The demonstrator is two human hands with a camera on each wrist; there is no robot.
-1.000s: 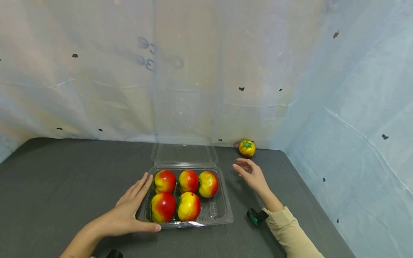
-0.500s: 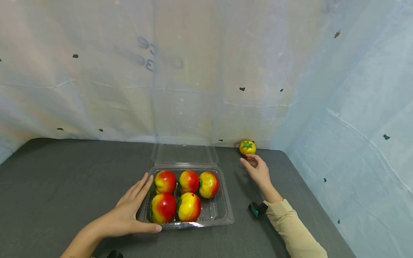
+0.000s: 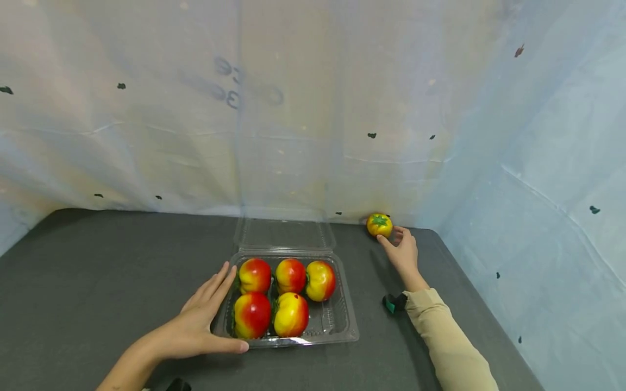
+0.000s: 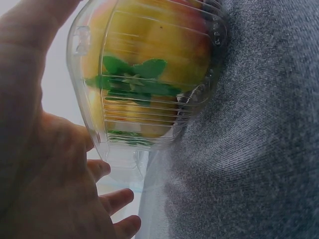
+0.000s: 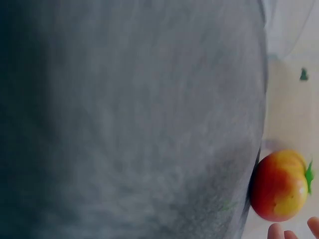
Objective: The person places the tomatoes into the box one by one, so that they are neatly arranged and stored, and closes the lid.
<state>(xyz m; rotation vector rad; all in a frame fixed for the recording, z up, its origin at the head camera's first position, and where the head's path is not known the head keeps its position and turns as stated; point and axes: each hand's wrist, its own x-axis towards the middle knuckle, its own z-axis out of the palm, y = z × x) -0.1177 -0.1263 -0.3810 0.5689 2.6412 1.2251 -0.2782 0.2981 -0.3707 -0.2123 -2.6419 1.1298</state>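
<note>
A clear plastic clamshell box [image 3: 346, 320] sits on the table, holding several glossy red-and-yellow fruits [image 3: 291, 315] with green leafy tops. My left hand [image 3: 198, 323] rests along its left side, fingers straight at the left wall and thumb at the front rim. In the left wrist view the fingers [image 4: 118, 200] spread past the box wall. A single fruit of the same kind [image 3: 379, 225] stands at the table's back edge, green top showing. Around its near right side my right hand [image 3: 404, 254] reaches with parted fingers; the right wrist view shows fingertips [image 5: 275, 232] just short of the fruit [image 5: 279, 186].
The box's transparent lid [image 3: 286, 233] is folded back, lying toward the rear wall. Inside, the front right corner of the box [image 3: 323, 320] holds no fruit. Pale plastic sheeting [image 3: 303, 108] hangs behind and to the right of the grey table [image 3: 122, 255].
My right hand has moved forward and right, from in front of the lone fruit to its near right side. The left hand and the box keep their places.
</note>
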